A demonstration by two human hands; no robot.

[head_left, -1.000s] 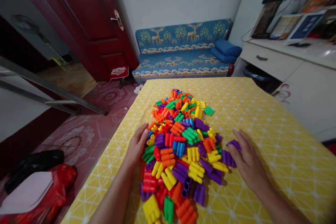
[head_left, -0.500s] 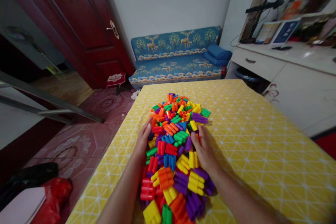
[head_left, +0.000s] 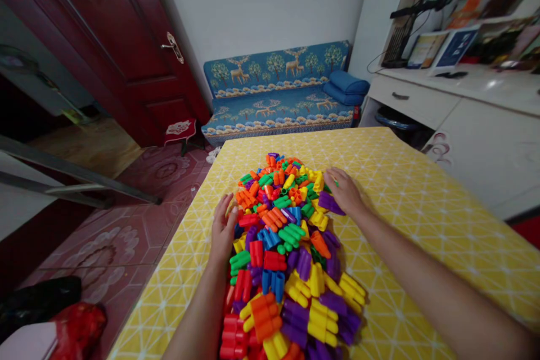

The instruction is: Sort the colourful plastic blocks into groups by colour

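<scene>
A long heap of colourful plastic building blocks [head_left: 274,259], shaped like joined tubes, lies on the table between my forearms. My left hand [head_left: 223,229] rests along the heap's left side, fingers apart and curved, holding nothing. Against the heap's far right edge, my right hand [head_left: 345,190] is stretched out with its palm inward. It mostly covers a green block [head_left: 336,182], of which only a sliver shows. A purple block [head_left: 330,203] lies right beside its wrist and thumb side. Yellow blocks [head_left: 318,181] sit near its fingertips.
A yellow cloth with white lines covers the table [head_left: 422,225]. Beyond its far edge stands a blue patterned sofa [head_left: 274,95]. A white cabinet [head_left: 485,135] is on the right. A small red stool [head_left: 180,130] and metal legs [head_left: 80,180] stand to the left.
My right hand has moved outward and farther away, from the heap's middle right to its far right edge, uncovering blocks there. My left hand has shifted slightly left and nearer.
</scene>
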